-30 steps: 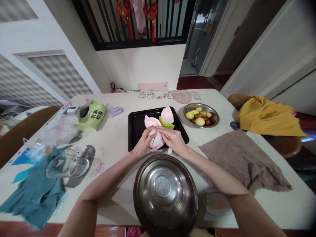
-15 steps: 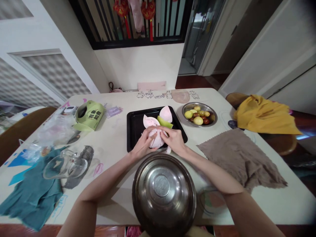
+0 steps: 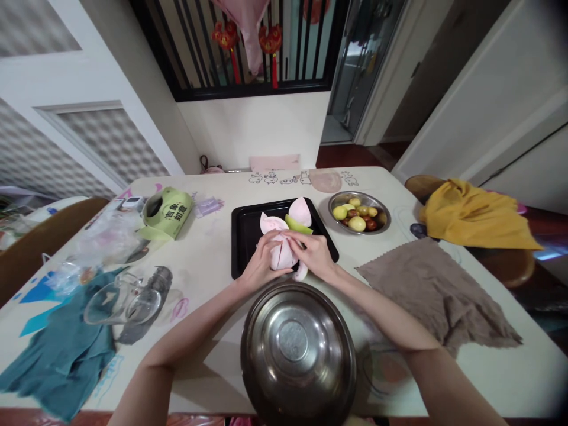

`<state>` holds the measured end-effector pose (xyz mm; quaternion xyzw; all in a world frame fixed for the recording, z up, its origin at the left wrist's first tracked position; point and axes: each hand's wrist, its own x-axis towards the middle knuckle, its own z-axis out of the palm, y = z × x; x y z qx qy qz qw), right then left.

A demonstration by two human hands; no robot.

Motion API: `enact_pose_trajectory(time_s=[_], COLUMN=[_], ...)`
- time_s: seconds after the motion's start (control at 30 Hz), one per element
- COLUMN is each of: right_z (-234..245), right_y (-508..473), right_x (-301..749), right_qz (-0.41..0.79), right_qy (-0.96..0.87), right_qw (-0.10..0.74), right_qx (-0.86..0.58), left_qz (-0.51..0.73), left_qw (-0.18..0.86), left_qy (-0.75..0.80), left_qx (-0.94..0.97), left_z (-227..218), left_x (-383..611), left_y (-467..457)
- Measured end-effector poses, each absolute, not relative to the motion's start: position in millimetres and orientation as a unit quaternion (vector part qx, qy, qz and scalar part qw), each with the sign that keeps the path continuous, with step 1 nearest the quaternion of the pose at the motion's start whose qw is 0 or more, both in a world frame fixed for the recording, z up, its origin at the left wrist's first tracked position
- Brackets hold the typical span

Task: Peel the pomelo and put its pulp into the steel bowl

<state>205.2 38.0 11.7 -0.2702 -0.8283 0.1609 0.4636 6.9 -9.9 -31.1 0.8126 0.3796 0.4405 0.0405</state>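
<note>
A pale pink petal-shaped piece of dough (image 3: 284, 254) sits at the front of a black baking tray (image 3: 248, 225). My left hand (image 3: 260, 266) cups its left side and my right hand (image 3: 313, 254) presses on its right side, fingers curled round it. Behind it on the tray lie another pink piece (image 3: 271, 223), a pink petal (image 3: 300, 211) and a green piece (image 3: 297, 225). A small pink bit pokes out under my right hand.
A large steel bowl (image 3: 297, 349) stands upside down at the near edge. A steel dish of fruit (image 3: 360, 214) sits right of the tray, a brown cloth (image 3: 439, 296) further right, a glass jug (image 3: 122, 299) and teal cloth (image 3: 62, 349) left.
Both hands stay on the pink dough, with small finger shifts; the camera has tilted slightly, so everything sits a little lower in view.
</note>
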Motion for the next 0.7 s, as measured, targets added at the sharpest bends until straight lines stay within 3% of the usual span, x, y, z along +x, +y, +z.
enact_pose_trajectory(time_s=[0.17,0.4,0.7], right_z=[15,9,3], right_y=[46,63,61], right_x=[205,203,202], right_qz=[0.098,0.035,0.05], right_qy=[-0.874,-0.899,-0.917], right_qw=[0.437,0.418,0.336], right_qx=[-0.188,-0.127,-0.209], left_qz=[0.463,0.48,0.439], left_qw=[0.081,0.037,0.021], left_qy=[0.417,0.424,0.418], left_qx=[0.778,0.767,0.795], left_z=[-30,-28,-37], left_x=[12,8,1], left_y=[-12,-5,0])
